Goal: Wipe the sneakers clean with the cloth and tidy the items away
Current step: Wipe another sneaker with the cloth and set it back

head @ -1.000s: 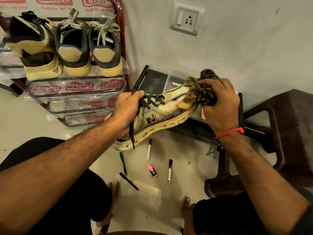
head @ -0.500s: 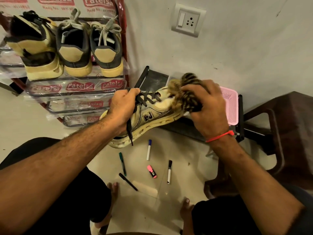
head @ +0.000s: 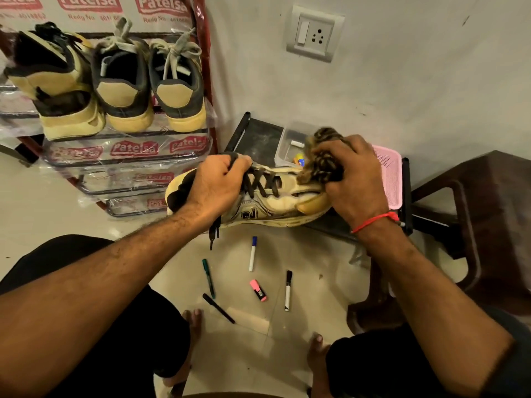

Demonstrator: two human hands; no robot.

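Wiping in progress: right hand (head: 349, 179) clenched round the bunched striped cloth (head: 321, 165), pressing it onto the toe of the cream sneaker (head: 275, 202). Left hand (head: 214, 186) grips the sneaker at its collar, beside the laces, holding it in mid-air between the two hands. Judgement: short strokes toward the toe tip, left wrist firm. Pink basket (head: 389, 179) sits just behind the right hand, black tray edge beneath it; open floor with scattered markers (head: 252, 254) lies below both hands.
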